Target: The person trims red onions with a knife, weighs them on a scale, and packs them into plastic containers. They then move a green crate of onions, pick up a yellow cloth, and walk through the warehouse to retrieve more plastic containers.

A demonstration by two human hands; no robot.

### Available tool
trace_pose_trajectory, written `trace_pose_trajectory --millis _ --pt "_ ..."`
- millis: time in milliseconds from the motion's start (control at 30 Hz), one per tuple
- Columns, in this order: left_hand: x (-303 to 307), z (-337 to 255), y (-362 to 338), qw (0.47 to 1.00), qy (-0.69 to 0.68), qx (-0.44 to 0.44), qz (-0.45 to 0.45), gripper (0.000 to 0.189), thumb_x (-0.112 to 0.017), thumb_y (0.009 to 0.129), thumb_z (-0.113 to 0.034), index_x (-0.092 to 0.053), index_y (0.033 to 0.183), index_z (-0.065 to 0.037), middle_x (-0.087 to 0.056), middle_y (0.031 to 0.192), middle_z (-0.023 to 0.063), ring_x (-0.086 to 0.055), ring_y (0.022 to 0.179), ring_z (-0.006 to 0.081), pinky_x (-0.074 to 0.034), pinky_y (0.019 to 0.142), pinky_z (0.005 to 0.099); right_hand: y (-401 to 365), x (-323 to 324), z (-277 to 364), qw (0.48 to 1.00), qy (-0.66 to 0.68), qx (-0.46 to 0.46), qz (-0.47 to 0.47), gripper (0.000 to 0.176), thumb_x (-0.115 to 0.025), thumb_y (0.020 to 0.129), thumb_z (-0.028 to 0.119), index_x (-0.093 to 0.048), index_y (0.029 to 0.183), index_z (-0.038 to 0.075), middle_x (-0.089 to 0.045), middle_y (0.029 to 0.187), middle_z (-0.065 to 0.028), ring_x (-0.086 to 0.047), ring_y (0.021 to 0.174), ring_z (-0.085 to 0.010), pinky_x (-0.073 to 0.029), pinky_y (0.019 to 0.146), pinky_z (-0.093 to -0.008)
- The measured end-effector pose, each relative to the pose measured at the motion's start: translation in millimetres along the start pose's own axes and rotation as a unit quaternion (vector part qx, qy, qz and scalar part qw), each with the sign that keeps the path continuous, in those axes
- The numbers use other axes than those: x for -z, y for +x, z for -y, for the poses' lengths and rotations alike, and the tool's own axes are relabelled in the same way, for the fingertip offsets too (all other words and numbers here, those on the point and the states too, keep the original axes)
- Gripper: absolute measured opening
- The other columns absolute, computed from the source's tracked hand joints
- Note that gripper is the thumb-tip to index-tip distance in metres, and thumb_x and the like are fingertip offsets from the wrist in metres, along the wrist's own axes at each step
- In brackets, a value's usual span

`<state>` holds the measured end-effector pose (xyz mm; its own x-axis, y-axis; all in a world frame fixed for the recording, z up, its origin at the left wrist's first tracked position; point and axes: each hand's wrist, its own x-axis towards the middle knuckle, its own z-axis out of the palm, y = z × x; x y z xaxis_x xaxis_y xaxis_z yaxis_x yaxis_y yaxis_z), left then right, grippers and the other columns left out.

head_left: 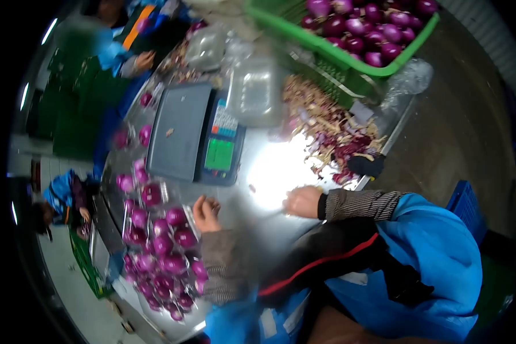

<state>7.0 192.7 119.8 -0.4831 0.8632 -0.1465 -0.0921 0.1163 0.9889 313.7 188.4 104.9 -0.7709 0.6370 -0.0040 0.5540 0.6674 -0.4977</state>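
Between handling steps, seemingly: left hand point(206, 213) loosely open, beside round purple onions in clear plastic packs point(161, 243); right hand point(304, 202) blurred over shiny metal table point(235, 202), grip can't tell. Grasping a pack calls for shifting left hand outward.

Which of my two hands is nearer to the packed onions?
Your left hand: it is beside the packed onions, while your right hand is near the peelings.

Brown-grey patterned sleeves point(225, 266), black right cuff point(322, 206); blue covering point(441, 241) lower right, black cloth point(350, 235) with red stripe point(327, 259).
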Motion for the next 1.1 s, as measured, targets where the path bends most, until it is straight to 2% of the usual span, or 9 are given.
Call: trace_pose_trajectory --millis 100,300,400,533,600,733,833,867,1100 --pt "-44.9 -56.8 3.2 0.995 0.022 -0.088 0.032 0.024 -0.051 0.098 -0.012 -0.053 0.119 0.0 -0.063 0.099 0.0106 -0.06 0.084 0.0151 -0.052 0.079 0.029 -8.9 -1.3 -7.3 0.996 -0.047 0.057 -0.048 0.019 -0.057 0.088 0.028 -0.062 0.082 0.01 -0.057 0.082 -0.0042 -0.063 0.076 -0.0207 -0.054 0.065 -0.0345" --pt "-196.2 -152.1 9.0 0.936 0.103 -0.247 0.228 0.024 -0.056 0.094 -0.005 -0.056 0.116 0.003 -0.064 0.102 0.0117 -0.063 0.09 0.0178 -0.052 0.084 0.0288 -42.4 39.8 -41.2 0.982 0.052 -0.028 -0.179 0.017 -0.063 0.082 0.025 -0.056 0.085 0.011 -0.054 0.08 -0.0056 -0.062 0.068 -0.0256 -0.05 0.058 -0.0388" --pt "-298.4 -184.2 19.9 0.848 0.154 -0.362 0.355 0.028 -0.062 0.088 -0.002 -0.057 0.115 0.004 -0.065 0.101 0.0134 -0.064 0.09 0.02 -0.051 0.083 0.0289 -65.9 60.2 -58.4 0.971 0.096 -0.028 -0.218 0.015 -0.063 0.081 0.023 -0.056 0.085 0.011 -0.053 0.079 -0.006 -0.061 0.069 -0.0273 -0.049 0.058 -0.04" --pt "-452.9 -212.9 25.0 0.626 0.285 -0.578 0.439 0.044 -0.071 0.078 -0.006 -0.057 0.12 -0.001 -0.064 0.108 0.0147 -0.062 0.101 0.029 -0.047 0.093 0.0338 -93.5 82.0 -95.6 0.965 0.12 0.018 -0.232 0.02 -0.066 0.082 0.02 -0.059 0.098 0.011 -0.055 0.083 -0.0058 -0.062 0.071 -0.0242 -0.05 0.058 -0.0372" --pt "-529.0 -195.0 37.1 0.552 0.345 -0.595 0.471 0.055 -0.072 0.073 -0.012 -0.055 0.124 -0.007 -0.061 0.11 0.0132 -0.054 0.109 0.0338 -0.044 0.097 0.0425 -103.3 90.9 -115.3 0.95 0.114 0.026 -0.289 0.019 -0.066 0.08 0.017 -0.061 0.097 0.01 -0.056 0.084 -0.0064 -0.062 0.069 -0.0251 -0.05 0.058 -0.0369" --pt "-642.7 -130.5 69.1 0.443 0.516 -0.549 0.486 0.075 -0.077 0.07 -0.017 -0.043 0.136 -0.013 -0.049 0.13 0.0146 -0.047 0.12 0.0354 -0.041 0.102 0.0435 -128.3 97.5 -152.5 0.945 0.134 -0.084 -0.286 0.015 -0.066 0.08 0.016 -0.063 0.094 0.01 -0.058 0.081 -0.0062 -0.063 0.074 -0.0259 -0.052 0.062 -0.0359" --pt "-685.5 -96.7 76.5 0.357 0.647 -0.498 0.453 0.096 -0.083 0.063 -0.024 -0.03 0.143 -0.016 -0.039 0.139 0.0135 -0.044 0.126 0.0354 -0.04 0.104 0.0486 -150.5 105.8 -170.5 0.945 0.157 -0.147 -0.247 0.032 -0.062 0.08 0.019 -0.062 0.11 0.012 -0.063 0.096 -0.007 -0.065 0.079 -0.0269 -0.055 0.067 -0.0373" --pt "-689.1 -103.8 67.5 0.31 0.669 -0.488 0.467 0.101 -0.085 0.059 -0.024 -0.03 0.143 -0.017 -0.039 0.138 0.0162 -0.044 0.127 0.0376 -0.042 0.102 0.0506 -154.7 115.9 -171.6 0.929 0.135 -0.128 -0.321 0.018 -0.067 0.081 0.02 -0.064 0.096 0.01 -0.062 0.086 -0.0058 -0.065 0.073 -0.0262 -0.054 0.062 -0.0362" --pt "-726.4 -34.4 99.7 0.384 0.679 -0.488 0.391 0.068 -0.072 0.074 -0.039 -0.044 0.134 -0.023 -0.044 0.126 0.0153 -0.054 0.112 0.0372 -0.048 0.093 0.0532 -181.3 132.8 -195.8 0.939 0.069 -0.113 -0.317 0.017 -0.067 0.082 0.02 -0.068 0.096 0.01 -0.064 0.087 -0.0063 -0.065 0.078 -0.0261 -0.055 0.067 -0.0358"
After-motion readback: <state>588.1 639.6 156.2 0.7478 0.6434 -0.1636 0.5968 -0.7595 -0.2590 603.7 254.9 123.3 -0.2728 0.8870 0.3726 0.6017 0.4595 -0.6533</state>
